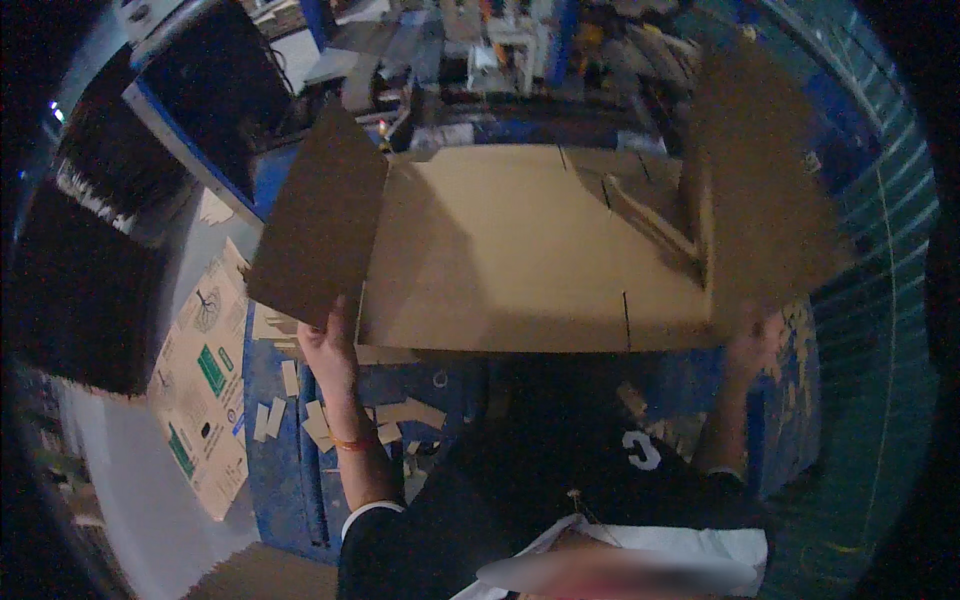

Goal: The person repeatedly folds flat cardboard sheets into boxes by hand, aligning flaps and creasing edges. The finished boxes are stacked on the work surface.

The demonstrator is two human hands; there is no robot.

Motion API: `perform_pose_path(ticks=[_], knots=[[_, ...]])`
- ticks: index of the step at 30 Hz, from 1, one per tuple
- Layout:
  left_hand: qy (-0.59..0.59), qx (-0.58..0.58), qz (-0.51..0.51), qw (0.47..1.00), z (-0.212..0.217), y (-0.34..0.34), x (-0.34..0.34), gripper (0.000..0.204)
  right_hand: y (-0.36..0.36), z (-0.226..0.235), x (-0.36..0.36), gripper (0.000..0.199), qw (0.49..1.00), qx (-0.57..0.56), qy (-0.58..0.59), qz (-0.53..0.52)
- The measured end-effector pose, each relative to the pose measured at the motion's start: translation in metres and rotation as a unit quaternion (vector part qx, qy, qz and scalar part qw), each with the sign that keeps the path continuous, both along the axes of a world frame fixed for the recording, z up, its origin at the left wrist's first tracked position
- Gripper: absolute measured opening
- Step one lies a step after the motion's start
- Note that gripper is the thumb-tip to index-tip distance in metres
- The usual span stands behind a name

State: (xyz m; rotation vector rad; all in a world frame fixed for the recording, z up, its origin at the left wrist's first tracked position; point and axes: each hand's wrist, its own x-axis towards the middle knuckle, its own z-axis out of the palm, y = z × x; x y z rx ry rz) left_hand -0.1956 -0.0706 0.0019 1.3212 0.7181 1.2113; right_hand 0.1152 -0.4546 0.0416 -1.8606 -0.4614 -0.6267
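Note:
A large brown cardboard sheet [480, 250] with slots cut in it spans the space in front of my body. Its left side panel [325, 215] is folded up, and so is a taller panel [755, 190] on the right. Near the right fold a narrow strip of board [650, 220] stands at a slant. My left hand [330, 335] pinches the near lower corner of the left panel. At the near right corner my right hand [757, 335] grips the cardboard, its fingers dim and partly hidden by the board.
Beneath lies a blue work surface [290, 480] strewn with small cardboard offcuts [400, 412]. A printed flat cardboard piece [205, 370] rests at the left. Dark stacked material [90, 280] stands farther left, machinery [500, 60] at the back, and a green corrugated wall [890, 400] at the right.

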Motion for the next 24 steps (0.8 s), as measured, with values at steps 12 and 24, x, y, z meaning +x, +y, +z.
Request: perform_pose_path(ticks=[12, 24], knots=[[0.460, 0.546, -0.220, 0.665, 0.010, -0.027, 0.042, 0.050, 0.066, -0.043, -0.033, 0.046, 0.789, -0.465, -0.247, 0.315], [0.302, 0.455, -0.147, 0.825, 0.020, 0.057, 0.135, 0.062, 0.129, -0.031, 0.113, 0.076, 0.808, -0.464, -0.068, 0.357]])
